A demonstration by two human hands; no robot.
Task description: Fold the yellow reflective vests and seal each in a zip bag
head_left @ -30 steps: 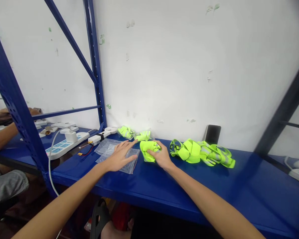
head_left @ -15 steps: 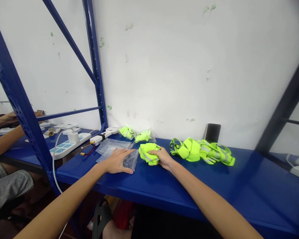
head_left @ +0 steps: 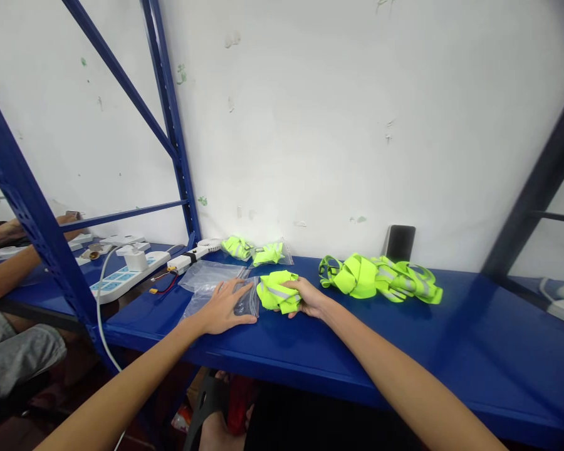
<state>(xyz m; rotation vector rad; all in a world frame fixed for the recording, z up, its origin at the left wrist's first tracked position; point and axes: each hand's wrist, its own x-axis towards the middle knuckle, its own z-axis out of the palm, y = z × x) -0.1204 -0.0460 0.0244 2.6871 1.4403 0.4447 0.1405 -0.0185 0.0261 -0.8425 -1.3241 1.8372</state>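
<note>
My left hand (head_left: pixel 223 305) lies flat with fingers spread on a clear plastic zip bag (head_left: pixel 247 301) on the blue shelf (head_left: pixel 338 351). My right hand (head_left: pixel 308 297) is closed around a folded neon-yellow reflective band (head_left: pixel 275 292) and holds it just right of the bag's mouth. More clear bags (head_left: pixel 205 274) lie behind my left hand. Two bagged neon bands (head_left: pixel 256 251) sit by the wall.
A loose pile of neon-yellow bands (head_left: pixel 380 279) lies to the right, with a dark phone (head_left: pixel 400 242) leaning on the wall behind. A white power strip (head_left: pixel 122 275), charger and cables sit at left beyond the blue upright (head_left: pixel 28 200). Another person's arm (head_left: pixel 2 272) rests at far left.
My right hand has gathered the neon band and drawn it left toward the bag. My left hand slid slightly nearer on the bag. The view shifted a little.
</note>
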